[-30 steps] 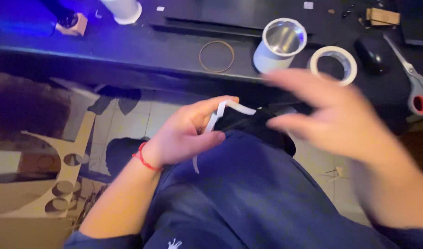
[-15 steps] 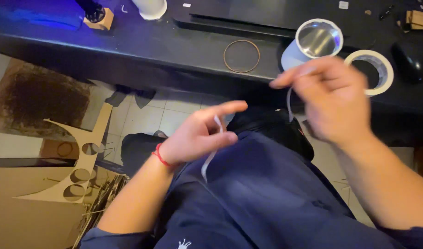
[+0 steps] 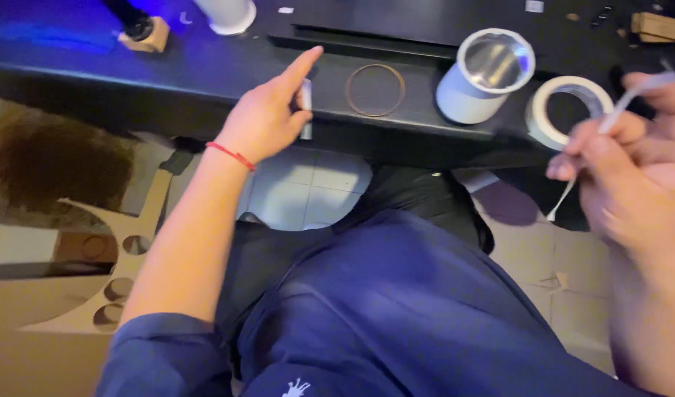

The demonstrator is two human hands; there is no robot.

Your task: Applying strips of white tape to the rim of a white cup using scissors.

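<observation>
White strip sat pinched in the right hand at the desk's right edge, loose tail dangling below the fingers, just beside the tape roll. Left hand was well apart, forefinger out, clamping a small white piece over the desk edge. Risks, as I judged them: the slack tail could curl and stick to itself; a knuckle could knock the open cup.

Open gap between the hands above the lap, desk edge ahead crowded by metal cup, tape roll
</observation>
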